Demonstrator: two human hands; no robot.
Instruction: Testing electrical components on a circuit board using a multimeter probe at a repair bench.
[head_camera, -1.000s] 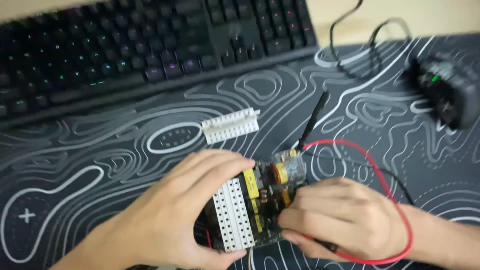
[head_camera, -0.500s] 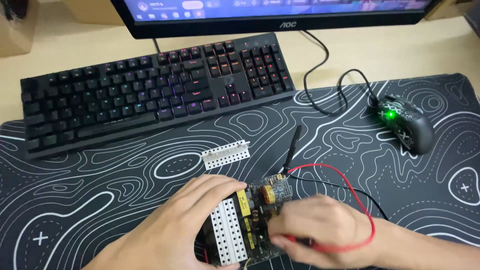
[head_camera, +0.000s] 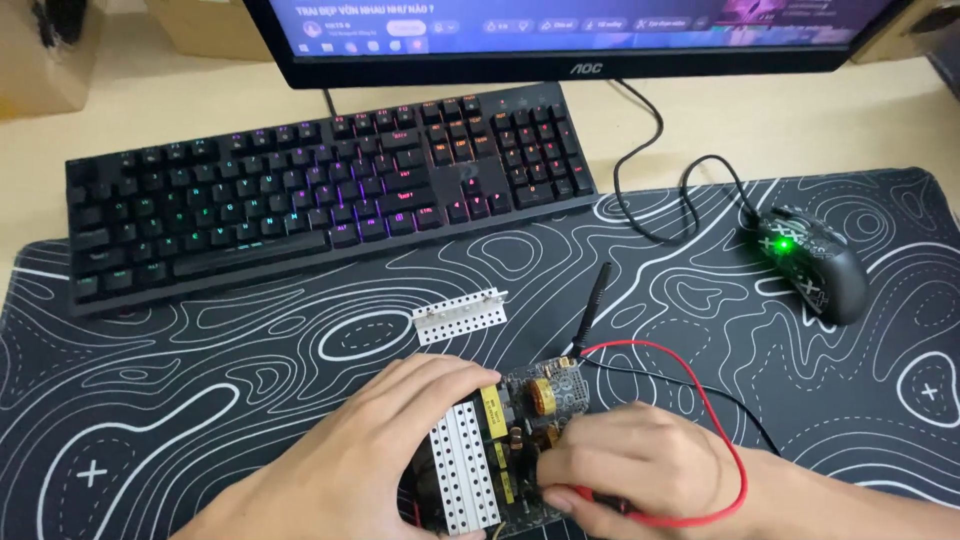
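Observation:
A small circuit board (head_camera: 545, 400) with a yellow coil, yellow parts and a white perforated heat sink (head_camera: 465, 480) lies on the black desk mat near the bottom edge. My left hand (head_camera: 385, 455) grips the board from the left, fingers over its top. My right hand (head_camera: 635, 465) holds a red test probe (head_camera: 590, 495) pressed to the board's right side. A red lead (head_camera: 700, 390) loops up and around from that hand. A black probe (head_camera: 597, 295) lies loose on the mat just above the board.
A second white perforated metal strip (head_camera: 460, 315) lies above the board. Behind it are a black backlit keyboard (head_camera: 320, 195), a monitor (head_camera: 570, 35) and a black mouse (head_camera: 815, 265) with a green light at right. The patterned mat (head_camera: 150, 400) covers the desk.
The view has tilted up and back, so the keyboard, monitor and mouse are now in full sight. Both hands stay on the board in the same grip.

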